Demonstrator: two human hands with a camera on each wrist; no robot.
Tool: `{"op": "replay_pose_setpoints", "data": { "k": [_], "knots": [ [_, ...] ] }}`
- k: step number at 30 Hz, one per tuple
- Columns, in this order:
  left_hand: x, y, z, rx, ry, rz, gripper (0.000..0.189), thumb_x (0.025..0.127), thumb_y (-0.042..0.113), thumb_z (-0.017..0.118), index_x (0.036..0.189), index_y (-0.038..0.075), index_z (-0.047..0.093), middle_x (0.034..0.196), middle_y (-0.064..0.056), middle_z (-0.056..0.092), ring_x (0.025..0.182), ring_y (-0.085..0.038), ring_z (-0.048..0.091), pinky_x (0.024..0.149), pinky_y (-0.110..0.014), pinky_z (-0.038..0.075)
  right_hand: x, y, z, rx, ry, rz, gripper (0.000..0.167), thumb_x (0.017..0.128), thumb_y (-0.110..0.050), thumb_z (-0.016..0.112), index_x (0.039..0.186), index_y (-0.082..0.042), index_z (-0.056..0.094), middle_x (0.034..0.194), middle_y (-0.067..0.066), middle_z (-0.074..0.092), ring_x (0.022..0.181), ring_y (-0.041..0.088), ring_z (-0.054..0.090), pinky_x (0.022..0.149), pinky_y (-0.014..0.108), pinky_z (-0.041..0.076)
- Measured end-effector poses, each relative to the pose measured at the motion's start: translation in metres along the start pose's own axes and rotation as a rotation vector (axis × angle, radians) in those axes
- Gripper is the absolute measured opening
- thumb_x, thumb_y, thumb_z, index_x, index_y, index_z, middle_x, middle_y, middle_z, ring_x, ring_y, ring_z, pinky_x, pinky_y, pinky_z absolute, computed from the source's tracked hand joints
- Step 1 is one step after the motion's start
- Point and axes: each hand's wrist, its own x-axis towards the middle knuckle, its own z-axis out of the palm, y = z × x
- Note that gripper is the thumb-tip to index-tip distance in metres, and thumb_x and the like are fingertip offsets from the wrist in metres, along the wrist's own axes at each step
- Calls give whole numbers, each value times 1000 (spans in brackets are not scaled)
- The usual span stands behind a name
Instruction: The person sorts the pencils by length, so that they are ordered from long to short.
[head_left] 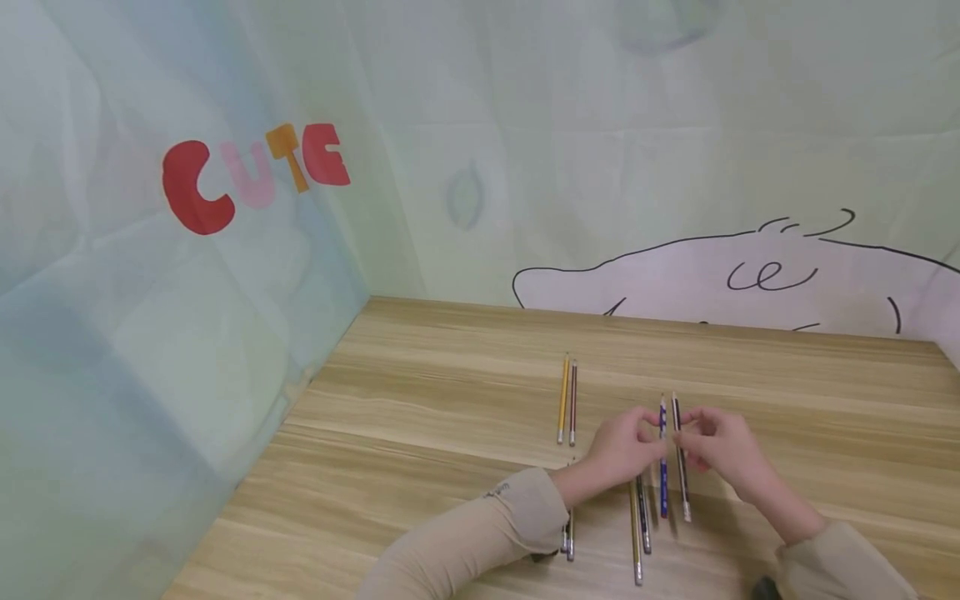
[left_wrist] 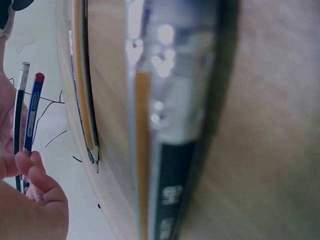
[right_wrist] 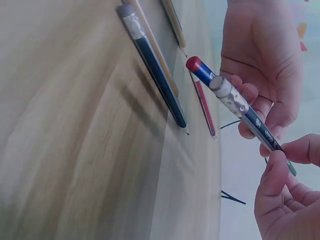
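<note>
Above the wooden table, my left hand (head_left: 626,446) pinches a blue pencil (head_left: 663,492) with a red end. Close to its right, my right hand (head_left: 723,446) pinches a dark pencil (head_left: 683,483) with a white eraser in a silver ferrule. Both pencils stand side by side, points away from me, with a small gap between them in the head view. In the right wrist view the dark pencil (right_wrist: 257,127) crosses in front of the blue pencil (right_wrist: 197,67). Under the left hand lie a yellowish pencil (head_left: 637,550) and another dark pencil (head_left: 645,525), partly hidden.
Farther back on the table (head_left: 420,375) lie a yellow pencil (head_left: 562,408) and a dark red pencil (head_left: 573,408). More pencils (head_left: 571,537) lie partly covered by the left forearm. Printed cloth walls stand along the table's left and back edges.
</note>
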Motion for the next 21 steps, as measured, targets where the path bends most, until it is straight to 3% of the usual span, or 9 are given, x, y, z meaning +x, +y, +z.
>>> {"op": "replay_pose_setpoints", "data": {
  "k": [21],
  "knots": [
    [4,-9,-2,-74,-7,6,30,78,19,62,106,17,53,66,8,56,44,-7,47,37,-18,39,8,3,5,112,-6,29,36,82,-8,57,109,11,45,68,0,57,55,10,54,54,27,50]
  ]
}}
